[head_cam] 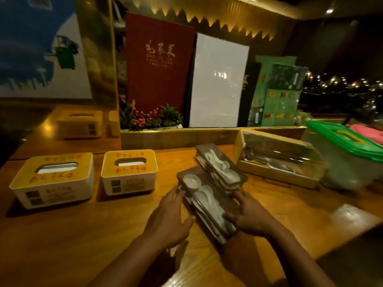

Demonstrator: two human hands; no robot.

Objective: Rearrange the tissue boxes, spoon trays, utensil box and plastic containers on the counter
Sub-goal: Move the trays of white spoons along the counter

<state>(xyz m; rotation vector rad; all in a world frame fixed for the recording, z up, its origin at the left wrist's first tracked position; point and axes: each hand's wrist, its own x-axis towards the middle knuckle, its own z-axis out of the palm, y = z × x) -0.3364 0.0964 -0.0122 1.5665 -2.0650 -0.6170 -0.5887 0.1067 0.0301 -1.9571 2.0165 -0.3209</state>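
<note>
Two dark spoon trays holding white ceramic spoons lie side by side on the wooden counter (83, 235). My left hand (172, 220) presses the left edge of the near spoon tray (226, 206), and my right hand (250, 216) grips its right edge. The far spoon tray (209, 151) rests just behind it, touching. Two yellow-topped tissue boxes stand to the left: the left tissue box (52, 179) and the right tissue box (128, 172). A wooden utensil box (275, 175) with metal cutlery sits at the right, beside a clear plastic container with a green lid (348, 150).
A mirror panel at the back left reflects a tissue box (79, 124). Behind the counter's raised ledge stand a red menu (157, 63), a white board (217, 81), green menus (277, 96) and a small plant with red berries (145, 119). The counter's front edge falls off at lower right.
</note>
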